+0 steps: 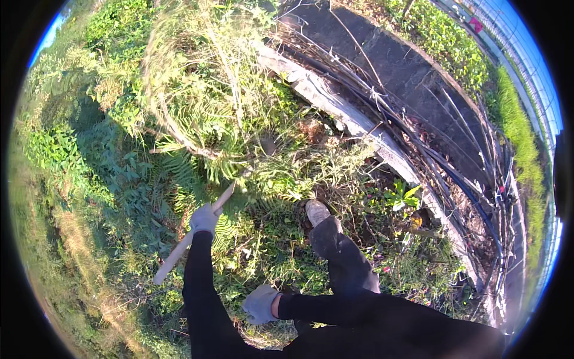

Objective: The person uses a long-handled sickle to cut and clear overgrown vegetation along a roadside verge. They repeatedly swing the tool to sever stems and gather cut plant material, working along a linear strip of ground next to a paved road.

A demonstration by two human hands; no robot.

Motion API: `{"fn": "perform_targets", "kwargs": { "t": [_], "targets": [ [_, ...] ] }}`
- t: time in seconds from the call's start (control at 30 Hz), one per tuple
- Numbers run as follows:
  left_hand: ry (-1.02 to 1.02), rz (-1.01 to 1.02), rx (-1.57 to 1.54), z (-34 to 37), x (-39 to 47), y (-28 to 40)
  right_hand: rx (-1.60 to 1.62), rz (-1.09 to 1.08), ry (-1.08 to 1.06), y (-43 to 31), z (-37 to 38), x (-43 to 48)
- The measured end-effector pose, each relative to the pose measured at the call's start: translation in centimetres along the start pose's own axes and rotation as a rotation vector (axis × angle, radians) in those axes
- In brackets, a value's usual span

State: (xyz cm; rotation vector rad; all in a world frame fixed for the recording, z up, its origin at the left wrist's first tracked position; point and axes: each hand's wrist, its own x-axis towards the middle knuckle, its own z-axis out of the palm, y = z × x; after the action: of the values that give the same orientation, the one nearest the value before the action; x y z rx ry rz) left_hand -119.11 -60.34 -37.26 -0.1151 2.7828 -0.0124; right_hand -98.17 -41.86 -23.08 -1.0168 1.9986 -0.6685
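My left hand (204, 220), in a pale grey work glove, is closed round the wooden handle (177, 256) of a tool. The handle slants from lower left to upper right. Its upper end reaches into green fern fronds (226, 233) and weeds, where the tool's head is blurred and cannot be made out. My right hand (261, 304), gloved alike, is lower and further right, close to my body and above low weeds. Nothing plainly shows in it, and its fingers are partly hidden. Between the hands and the ledge, my shoe (317, 212) stands among the plants.
A pale concrete edge (332, 96) curves down the right side. Beyond it, cut stems and a dark pipe or hose (466, 186) lie along a dark grey channel or slab (381, 54). Thick undergrowth (125, 179) covers the left. A fence (515, 40) runs at the far right.
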Motion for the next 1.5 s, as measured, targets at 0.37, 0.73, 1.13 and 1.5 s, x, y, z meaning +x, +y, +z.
{"fn": "perform_targets", "kwargs": {
  "t": [0.37, 0.73, 1.13, 1.5],
  "targets": [
    [-0.127, -0.039, -0.827, -4.8, -3.8, 6.7, 0.004, -0.058, -0.051, -0.9, -1.9, 0.0],
    [0.056, 0.127, -0.355, -1.5, 1.9, 3.4, -0.089, -0.125, -0.038, -0.7, 7.2, 1.3],
    [-0.182, -1.243, -0.932, 7.9, -45.0, -21.4, -0.139, -0.24, -0.24, -1.8, 4.6, -1.6],
    [0.303, 0.195, -0.156, -11.1, -4.2, 4.7, -0.119, -0.199, -0.219, -1.1, 1.4, 1.4]
  ]
}}
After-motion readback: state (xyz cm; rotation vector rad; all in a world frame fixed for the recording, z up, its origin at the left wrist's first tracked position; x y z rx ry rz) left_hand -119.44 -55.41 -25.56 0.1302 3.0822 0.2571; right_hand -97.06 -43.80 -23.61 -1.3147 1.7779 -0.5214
